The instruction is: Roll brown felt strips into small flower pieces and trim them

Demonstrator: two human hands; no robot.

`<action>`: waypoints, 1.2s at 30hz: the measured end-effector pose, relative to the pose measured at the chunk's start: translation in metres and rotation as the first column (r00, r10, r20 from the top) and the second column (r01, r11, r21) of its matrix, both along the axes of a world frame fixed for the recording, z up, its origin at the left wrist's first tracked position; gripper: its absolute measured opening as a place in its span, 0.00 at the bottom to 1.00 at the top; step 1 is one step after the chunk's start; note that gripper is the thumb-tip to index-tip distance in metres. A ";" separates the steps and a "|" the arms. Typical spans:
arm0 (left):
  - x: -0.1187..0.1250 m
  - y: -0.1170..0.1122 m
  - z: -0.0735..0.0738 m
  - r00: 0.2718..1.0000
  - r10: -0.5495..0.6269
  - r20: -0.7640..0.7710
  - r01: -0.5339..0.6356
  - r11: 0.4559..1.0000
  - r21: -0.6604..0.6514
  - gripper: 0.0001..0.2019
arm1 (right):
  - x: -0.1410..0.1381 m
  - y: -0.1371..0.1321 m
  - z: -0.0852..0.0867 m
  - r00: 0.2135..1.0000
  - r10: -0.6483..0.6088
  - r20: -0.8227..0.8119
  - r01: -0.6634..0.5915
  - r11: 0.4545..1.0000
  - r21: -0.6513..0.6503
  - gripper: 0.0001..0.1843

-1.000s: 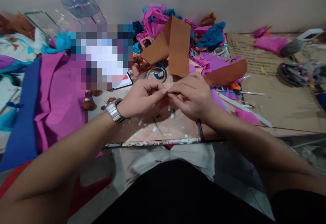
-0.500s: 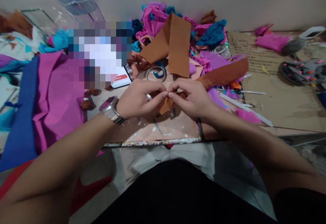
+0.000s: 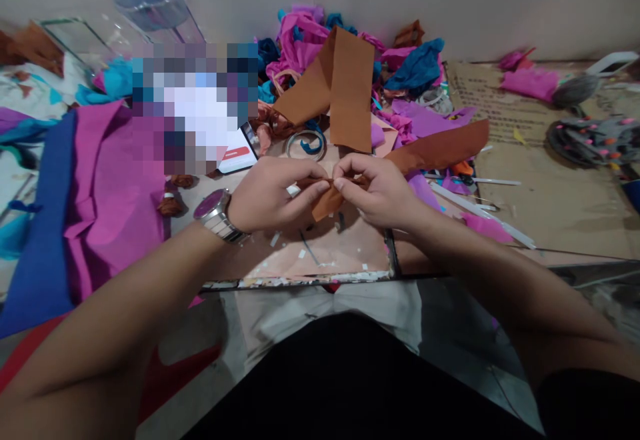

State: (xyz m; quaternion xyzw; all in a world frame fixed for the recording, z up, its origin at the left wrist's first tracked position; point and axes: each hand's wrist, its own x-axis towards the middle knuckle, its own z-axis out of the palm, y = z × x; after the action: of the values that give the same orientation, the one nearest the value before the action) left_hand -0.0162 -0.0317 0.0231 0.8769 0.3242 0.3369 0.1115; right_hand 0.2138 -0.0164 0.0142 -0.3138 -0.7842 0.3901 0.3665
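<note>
My left hand (image 3: 273,193) and my right hand (image 3: 377,190) meet over a pinkish board (image 3: 320,247) near the table's front edge. Both pinch a small piece of brown crepe paper (image 3: 327,201) between thumb and fingertips, and the paper bunches up between them. A silver watch (image 3: 215,215) sits on my left wrist. A long brown paper strip (image 3: 440,147) runs off to the right behind my right hand. A folded brown sheet (image 3: 345,87) stands just beyond the hands.
Pink and blue paper sheets (image 3: 100,187) lie at left. A heap of crumpled pink, blue and brown paper (image 3: 350,47) fills the back. A tape ring (image 3: 306,141) lies near the brown sheet. Cardboard (image 3: 550,187) covers the right, with a dark round tool (image 3: 585,140) on it.
My hands have lifted slightly and the brown piece, first hidden flat under my fingers, now hangs bunched between both pinches. The fingertips have drawn closer together.
</note>
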 end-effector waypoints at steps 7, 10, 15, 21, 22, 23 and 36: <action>0.000 0.000 0.003 0.999 -0.032 0.035 0.034 0.997 -0.069 0.08 | 0.002 -0.002 0.003 1.000 -0.026 0.016 0.025 0.996 0.088 0.09; 0.000 -0.002 0.004 0.998 -0.014 0.057 0.021 0.990 -0.137 0.08 | 0.003 -0.001 0.001 0.999 -0.023 0.029 0.019 0.992 0.123 0.09; -0.001 -0.002 0.005 0.990 0.051 0.130 -0.012 0.960 -0.281 0.13 | 0.004 0.001 -0.001 1.000 -0.015 0.004 0.014 0.991 0.135 0.09; -0.002 0.002 0.004 0.959 0.113 0.262 0.022 0.887 -0.461 0.18 | 0.005 0.001 0.002 0.999 -0.034 -0.008 0.035 0.991 0.126 0.10; -0.002 0.003 0.004 0.955 0.108 0.277 0.041 0.874 -0.484 0.18 | 0.005 0.001 0.002 0.999 -0.037 -0.002 0.037 0.991 0.125 0.10; -0.001 0.004 0.004 0.953 0.101 0.285 0.058 0.864 -0.500 0.18 | 0.005 0.001 0.002 0.999 -0.042 0.003 0.041 0.991 0.127 0.10; -0.001 0.006 -0.001 0.918 0.170 0.359 0.011 0.892 -0.452 0.16 | 0.006 0.001 0.003 0.998 -0.063 -0.023 0.066 0.985 0.158 0.09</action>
State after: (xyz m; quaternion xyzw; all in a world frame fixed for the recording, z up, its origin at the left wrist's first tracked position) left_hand -0.0172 -0.0261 0.0221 0.7292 0.4001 0.4252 0.3570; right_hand 0.2200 -0.0153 0.0170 -0.3053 -0.7990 0.3171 0.4097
